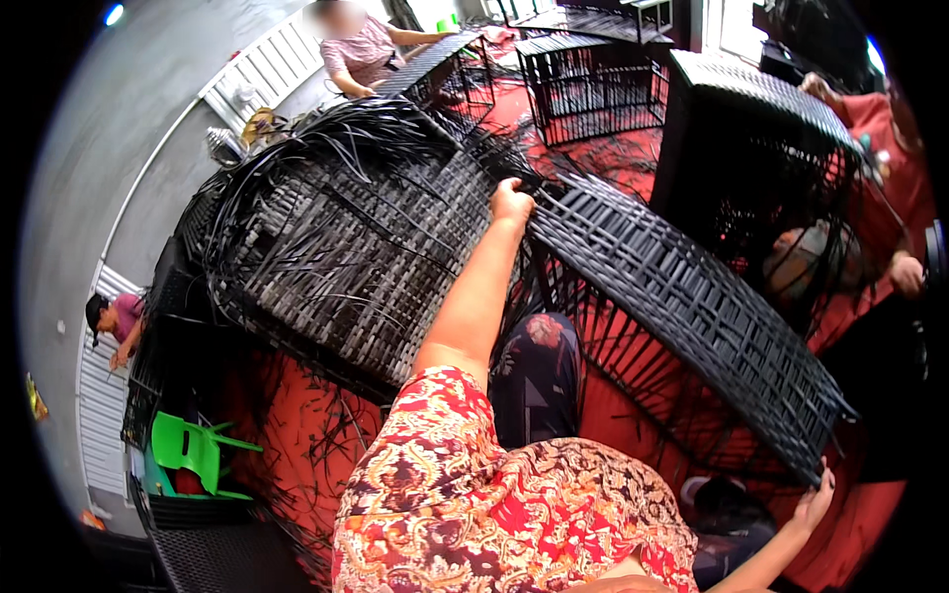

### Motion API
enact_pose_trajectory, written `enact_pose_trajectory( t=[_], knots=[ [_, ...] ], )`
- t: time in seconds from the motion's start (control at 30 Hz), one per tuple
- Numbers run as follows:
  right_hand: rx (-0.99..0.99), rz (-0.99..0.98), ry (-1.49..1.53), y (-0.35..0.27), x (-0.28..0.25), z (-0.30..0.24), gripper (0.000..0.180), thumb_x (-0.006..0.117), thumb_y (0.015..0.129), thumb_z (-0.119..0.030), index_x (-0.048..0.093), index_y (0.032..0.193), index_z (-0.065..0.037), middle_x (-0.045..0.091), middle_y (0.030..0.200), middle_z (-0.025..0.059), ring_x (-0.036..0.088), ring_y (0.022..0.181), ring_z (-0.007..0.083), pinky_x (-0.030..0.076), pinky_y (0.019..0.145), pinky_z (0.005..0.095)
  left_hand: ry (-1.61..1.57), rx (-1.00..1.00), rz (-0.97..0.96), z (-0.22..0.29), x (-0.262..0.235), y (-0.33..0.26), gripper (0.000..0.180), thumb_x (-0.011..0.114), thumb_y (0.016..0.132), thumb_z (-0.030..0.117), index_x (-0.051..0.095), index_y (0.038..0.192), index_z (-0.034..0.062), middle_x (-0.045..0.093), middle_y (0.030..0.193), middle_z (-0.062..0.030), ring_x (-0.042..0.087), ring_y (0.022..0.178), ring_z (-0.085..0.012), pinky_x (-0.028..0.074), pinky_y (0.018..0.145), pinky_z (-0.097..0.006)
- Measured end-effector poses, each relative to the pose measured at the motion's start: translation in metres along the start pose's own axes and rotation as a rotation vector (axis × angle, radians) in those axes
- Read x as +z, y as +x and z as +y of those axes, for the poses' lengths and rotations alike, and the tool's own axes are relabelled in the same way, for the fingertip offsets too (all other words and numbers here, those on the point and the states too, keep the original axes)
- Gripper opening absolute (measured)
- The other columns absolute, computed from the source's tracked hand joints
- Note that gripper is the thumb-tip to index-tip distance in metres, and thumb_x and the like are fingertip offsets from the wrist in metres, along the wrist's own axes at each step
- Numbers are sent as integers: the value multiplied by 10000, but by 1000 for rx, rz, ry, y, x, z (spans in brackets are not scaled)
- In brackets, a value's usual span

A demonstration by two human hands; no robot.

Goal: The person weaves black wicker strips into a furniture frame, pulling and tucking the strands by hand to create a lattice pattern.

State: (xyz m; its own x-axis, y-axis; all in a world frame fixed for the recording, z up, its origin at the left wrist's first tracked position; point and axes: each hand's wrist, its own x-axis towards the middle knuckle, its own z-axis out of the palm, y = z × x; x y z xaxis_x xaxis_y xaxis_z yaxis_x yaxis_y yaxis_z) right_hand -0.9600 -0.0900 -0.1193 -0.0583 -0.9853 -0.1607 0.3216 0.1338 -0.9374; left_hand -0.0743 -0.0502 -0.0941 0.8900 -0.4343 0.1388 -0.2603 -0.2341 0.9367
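A long black woven rattan furniture frame [682, 296] stretches from the middle of the view down to the lower right, its slatted side hanging below the woven top. At its far left end, my left hand [511, 203] is closed round the corner, arm stretched out. My right hand [815, 502] grips the near right corner, with fingertips up against the edge. Loose strand ends stick out past that corner. Just left of my left arm lies a large woven rattan piece [346, 257], with many loose black strands [366, 138] heaped along its far edge.
Black strand scraps litter the red floor [316, 415]. A green plastic chair [193, 450] stands at left. Open black frames [593, 94] stand at the back. One person [361, 49] works at the far side, another [885, 148] at right beside a tall woven piece [761, 89], a third [124, 321] at far left.
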Motion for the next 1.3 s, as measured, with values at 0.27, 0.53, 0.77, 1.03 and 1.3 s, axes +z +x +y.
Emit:
enact_pose_trajectory(
  t=[0.27, 0.53, 0.77, 1.03, 1.3],
  knots=[
    [148, -12, 58, 3, -4, 12, 319, 503, 903, -172, 552, 1139, 37, 586, 1156, 138, 550, 1050, 221, 424, 928, 359, -75, -129, -257, 2, -16, -8, 342, 620, 627, 10, 645, 968, -8, 654, 804, -110, 617, 671, -189, 497, 623, -316],
    [92, 237, 49, -13, 86, -18, 610, 554, 854, -225, 305, 1381, -50, 511, 1291, 119, 389, 1253, 230, 179, 1051, 449, 424, 296, -553, -10, -50, 49, 404, 590, 769, 261, 638, 1074, -1, 635, 1059, -142, 605, 943, -216, 461, 823, -312],
    [-729, 409, -1354, -6, 81, -66, 213, 595, 807, -302, 687, 980, -217, 514, 1263, 61, 371, 1251, 287, 308, 1013, 419, 790, 747, -636, 20, 0, 52, 308, 602, 824, 191, 625, 1121, 115, 537, 1257, -47, 455, 1208, -225, 242, 1046, -458],
    [-485, 64, -1687, 6, 136, -70, 249, 597, 772, -349, 690, 946, -196, 644, 914, 40, 608, 908, 224, 445, 756, 376, 1032, 578, -715, 41, -20, 34, 303, 585, 822, 423, 684, 985, 187, 658, 1031, 1, 582, 1037, -171, 218, 951, -573],
    [-534, -16, -1453, 5, 128, -72, 217, 589, 834, -236, 664, 951, -69, 669, 934, 59, 623, 911, 196, 445, 813, 286, 959, 571, -857, 54, -23, 27, 224, 645, 785, 332, 698, 955, 195, 613, 1043, 31, 551, 1045, -162, 296, 948, -428]
  ],
)
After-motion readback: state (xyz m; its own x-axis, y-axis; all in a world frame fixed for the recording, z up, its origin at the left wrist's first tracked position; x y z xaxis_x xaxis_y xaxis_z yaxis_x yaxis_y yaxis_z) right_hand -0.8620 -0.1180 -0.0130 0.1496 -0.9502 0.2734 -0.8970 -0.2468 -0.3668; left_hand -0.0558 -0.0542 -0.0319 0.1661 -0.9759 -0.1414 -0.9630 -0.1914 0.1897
